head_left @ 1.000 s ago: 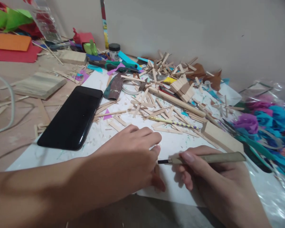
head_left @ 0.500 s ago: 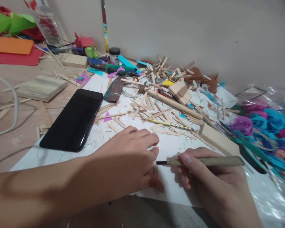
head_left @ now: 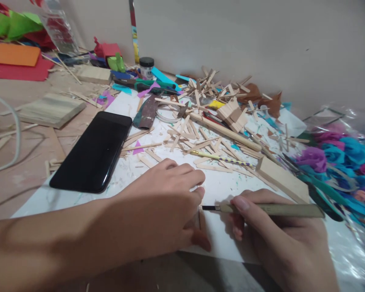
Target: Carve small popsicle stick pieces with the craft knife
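My left hand (head_left: 173,202) is closed and presses a small wooden piece (head_left: 201,219) against the white paper (head_left: 124,207); most of that piece is hidden under the fingers. In my right hand (head_left: 270,231) is a carving tool (head_left: 273,209) with a pale wooden handle, pinched between thumb and fingers. The tool lies nearly level, its dark metal tip pointing left and touching or almost touching the wooden piece beside my left fingers.
A black phone (head_left: 93,154) lies left of my left forearm. Behind the hands are scattered wooden sticks (head_left: 207,144), a dotted pencil (head_left: 222,158) and a wooden block (head_left: 281,178). Green-handled scissors (head_left: 325,194) and crepe paper flowers (head_left: 343,156) are at the right.
The carving tool's handle has tilted slightly and shifted a little to the right with my right hand. My left hand stays almost in place, and the view has moved slightly.
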### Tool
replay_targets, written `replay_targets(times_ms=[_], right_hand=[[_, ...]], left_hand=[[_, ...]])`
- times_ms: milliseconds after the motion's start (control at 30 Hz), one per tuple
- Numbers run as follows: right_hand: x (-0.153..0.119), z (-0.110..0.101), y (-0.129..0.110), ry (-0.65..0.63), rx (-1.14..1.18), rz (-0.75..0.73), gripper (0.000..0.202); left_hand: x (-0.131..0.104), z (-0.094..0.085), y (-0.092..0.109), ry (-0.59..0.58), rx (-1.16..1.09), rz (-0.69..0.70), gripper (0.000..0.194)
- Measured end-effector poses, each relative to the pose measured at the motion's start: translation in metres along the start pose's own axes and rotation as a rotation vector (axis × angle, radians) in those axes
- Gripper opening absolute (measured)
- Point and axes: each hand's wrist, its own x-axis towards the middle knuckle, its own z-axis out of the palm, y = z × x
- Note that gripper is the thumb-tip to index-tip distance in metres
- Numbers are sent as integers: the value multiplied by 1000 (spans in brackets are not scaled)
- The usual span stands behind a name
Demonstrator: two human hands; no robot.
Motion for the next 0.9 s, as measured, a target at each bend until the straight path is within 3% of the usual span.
replay_targets(times_ms=[367, 567, 667, 800, 900], right_hand=[[1, 2, 3, 3, 115, 78, 33], [-4, 2, -10, 19, -211, -216, 29], [-5, 4, -15, -14, -297, -275, 25], [1, 6, -13, 13, -162, -232, 22], [9, 5, -6, -26, -1, -134, 28]], left_hand=[[-2, 1, 1, -3, -11, -23, 44], [-3, 1, 0, 2, -5, -6, 41], [-3, 2, -1, 37, -4, 33, 44], [-3, 1, 1, 1, 22, 14, 34], [-2, -1, 4, -10, 19, 1, 39]])
